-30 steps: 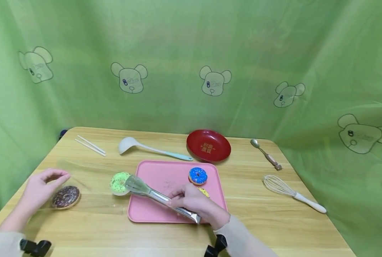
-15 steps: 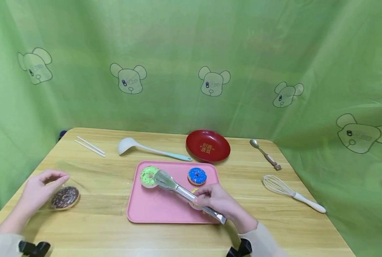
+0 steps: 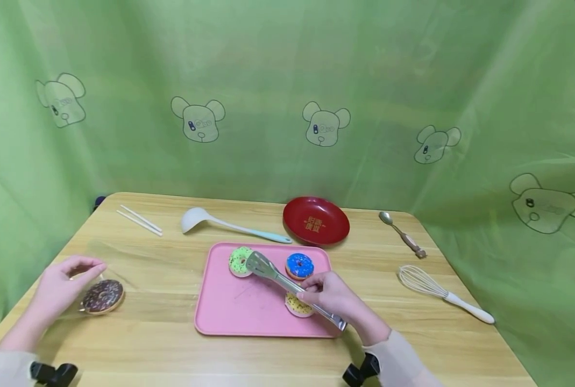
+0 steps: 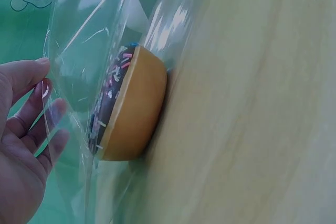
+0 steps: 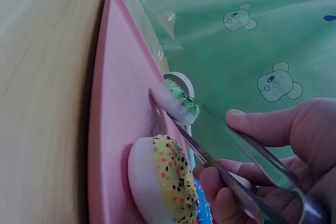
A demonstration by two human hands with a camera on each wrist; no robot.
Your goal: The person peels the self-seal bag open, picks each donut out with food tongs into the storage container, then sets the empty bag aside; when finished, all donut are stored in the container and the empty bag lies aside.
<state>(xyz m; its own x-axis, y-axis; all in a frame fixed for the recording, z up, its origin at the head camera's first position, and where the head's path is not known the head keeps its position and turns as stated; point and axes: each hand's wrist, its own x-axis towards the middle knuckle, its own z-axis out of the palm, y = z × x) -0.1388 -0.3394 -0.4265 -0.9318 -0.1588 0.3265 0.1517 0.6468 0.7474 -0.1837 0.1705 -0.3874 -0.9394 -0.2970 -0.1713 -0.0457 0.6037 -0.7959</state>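
Note:
My left hand (image 3: 64,285) pinches the edge of a clear plastic bag (image 4: 79,45) between thumb and fingers. A chocolate donut with sprinkles (image 4: 134,108) lies inside the bag, just beside that hand. My right hand (image 3: 333,295) grips metal tongs (image 3: 277,277) over the pink tray (image 3: 239,317). At the tongs' tips sits a green-iced donut (image 3: 239,262), at the tray's back left; in the right wrist view the tips stand apart around its near side. Under the tongs is a yellow-iced donut (image 5: 163,182), and a blue-iced donut (image 3: 299,265) lies at the back right.
Behind the tray stand a red plate (image 3: 316,220) and a white ladle with a light blue handle (image 3: 229,224). Chopsticks (image 3: 139,220) lie at the back left. To the right are a spoon (image 3: 403,235) and a whisk (image 3: 444,293). A green curtain (image 3: 268,64) surrounds the table.
My right hand has carried the green donut rightward in the tongs, from left of the tray to its back left corner. My left hand has kept its place at the bag.

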